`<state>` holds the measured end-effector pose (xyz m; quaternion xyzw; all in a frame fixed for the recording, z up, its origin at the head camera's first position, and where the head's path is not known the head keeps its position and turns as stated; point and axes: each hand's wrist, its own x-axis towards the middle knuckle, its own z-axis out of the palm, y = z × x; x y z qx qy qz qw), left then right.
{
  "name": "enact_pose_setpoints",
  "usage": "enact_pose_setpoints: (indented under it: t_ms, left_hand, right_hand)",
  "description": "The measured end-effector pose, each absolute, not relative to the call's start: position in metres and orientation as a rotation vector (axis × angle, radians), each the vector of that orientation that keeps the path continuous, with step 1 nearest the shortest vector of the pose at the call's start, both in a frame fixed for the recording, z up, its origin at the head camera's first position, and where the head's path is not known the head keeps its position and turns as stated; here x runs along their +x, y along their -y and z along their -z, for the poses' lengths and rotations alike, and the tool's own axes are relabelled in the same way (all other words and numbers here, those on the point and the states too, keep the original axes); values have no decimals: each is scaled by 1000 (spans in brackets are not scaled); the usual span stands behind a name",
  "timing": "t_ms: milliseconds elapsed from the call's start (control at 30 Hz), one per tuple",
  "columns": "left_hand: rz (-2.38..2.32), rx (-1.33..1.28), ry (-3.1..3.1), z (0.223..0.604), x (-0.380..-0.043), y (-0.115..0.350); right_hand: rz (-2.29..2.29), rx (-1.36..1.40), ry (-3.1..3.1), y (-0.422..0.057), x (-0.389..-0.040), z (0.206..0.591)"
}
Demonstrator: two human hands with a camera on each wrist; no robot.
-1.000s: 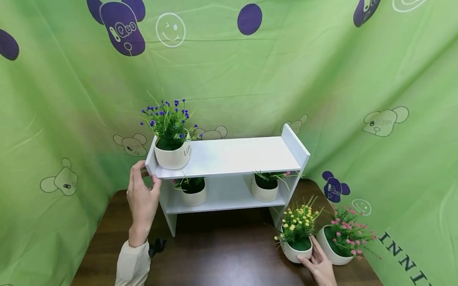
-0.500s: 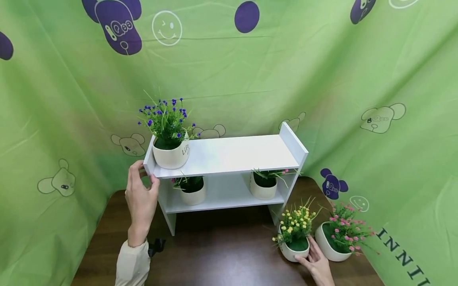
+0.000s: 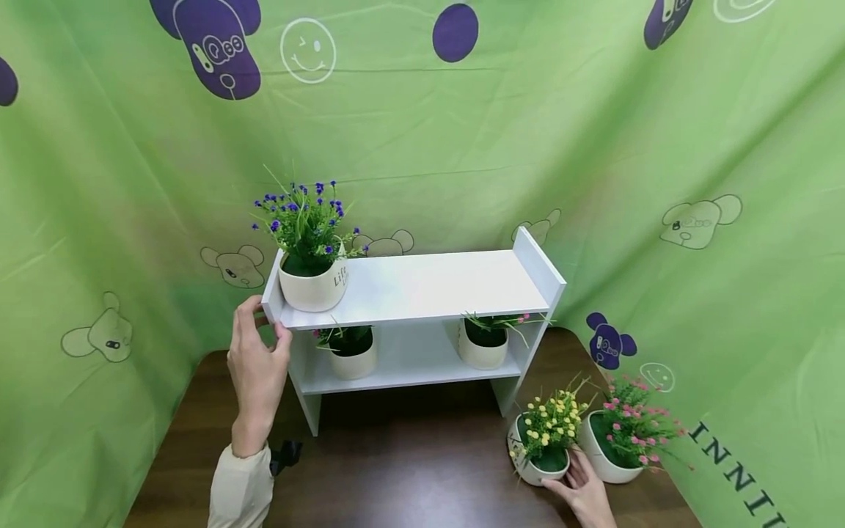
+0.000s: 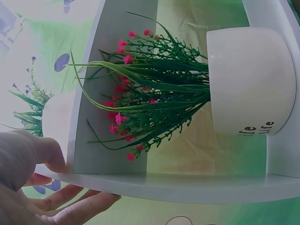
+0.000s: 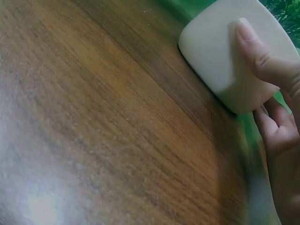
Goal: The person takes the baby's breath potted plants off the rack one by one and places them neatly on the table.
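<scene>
My left hand (image 3: pixel 256 370) holds the left side panel of the white two-tier shelf (image 3: pixel 436 286), thumb in front and fingers on the outer side. The left wrist view shows the thumb and fingers (image 4: pixel 89 206) around the panel edge. My right hand (image 3: pixel 584 491) grips the white pot of yellow flowers (image 3: pixel 538 455) from its right side; in the right wrist view the thumb presses the pot (image 5: pixel 225 51) wall. The pot is at the table's surface; I cannot tell whether its whole base touches. A pot of pink flowers (image 3: pixel 614 455) stands just right of it.
A pot of purple flowers (image 3: pixel 313 286) sits at the left end of the top board. On the lower board stand two pots, one left (image 3: pixel 354 359) and one right (image 3: pixel 483 348). Beneath is a brown wooden table (image 3: pixel 409 469); a green printed cloth (image 3: pixel 409 147) hangs behind.
The yellow-flower pot has turned or tilted in my right hand, so lettering now shows on its left side and the flowers lean right. My left hand stays on the shelf.
</scene>
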<state>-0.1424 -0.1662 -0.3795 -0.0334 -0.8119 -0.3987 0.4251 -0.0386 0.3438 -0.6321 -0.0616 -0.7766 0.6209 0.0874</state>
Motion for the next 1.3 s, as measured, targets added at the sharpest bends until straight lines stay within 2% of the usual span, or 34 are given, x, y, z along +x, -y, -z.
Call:
enact_pose_setpoints:
  t_ms: [233,500,667,967,1300]
  left_hand:
    - [996,-94,2038,378,-142,166]
    - [1000,-91,2045,378,-142,166]
    - [1002,-90,2046,379,-141,167]
    - [999,-88,2038,378,-141,167]
    - [1001,-66,2029,381,-142,168]
  right_hand:
    - [-1888,-5,2281,-340,-36,629]
    - [-1980,-132,2301,-335,-33,604]
    - [-1961,-6,2240,-332,-36,578]
    - [-1651,127,2351,-319,-45,522]
    - [-1538,62,2464,-297,-60,476]
